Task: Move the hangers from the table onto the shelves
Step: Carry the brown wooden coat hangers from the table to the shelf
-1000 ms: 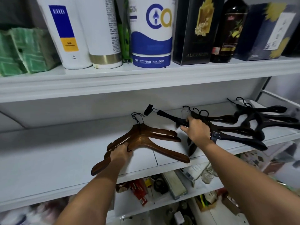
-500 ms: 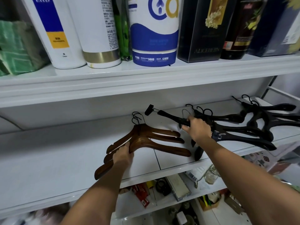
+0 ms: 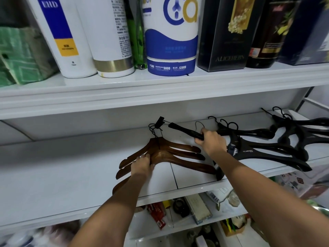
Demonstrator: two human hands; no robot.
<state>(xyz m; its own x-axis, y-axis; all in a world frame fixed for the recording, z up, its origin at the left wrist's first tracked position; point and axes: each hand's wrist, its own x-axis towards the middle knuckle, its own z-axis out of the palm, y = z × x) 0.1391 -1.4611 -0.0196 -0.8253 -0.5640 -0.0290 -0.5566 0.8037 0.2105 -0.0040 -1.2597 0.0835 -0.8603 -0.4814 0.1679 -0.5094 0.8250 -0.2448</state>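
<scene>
— Three brown hangers (image 3: pixel 165 155) lie on the shelf (image 3: pixel 53 175) under the left hand (image 3: pixel 142 165); its grip looks loose.

— Right hand (image 3: pixel 211 142) clamps a black hanger (image 3: pixel 185 130). Pulled carelessly, hooks could snag and drag neighbours off.

White shelf (image 3: pixel 53 175) carries brown wooden hangers (image 3: pixel 178 154) at centre, black hangers (image 3: pixel 267 150) spread just beside them, rightward.

Reaching forward with both bare forearms, left hand (image 3: pixel 142 164) lying palm-down, fingers curling over stacked brown wooden hangers (image 3: pixel 170 155). Right hand (image 3: pixel 211 142), further forward and to the right, closing in a fist around a black plastic hanger arm (image 3: pixel 185 130).
</scene>
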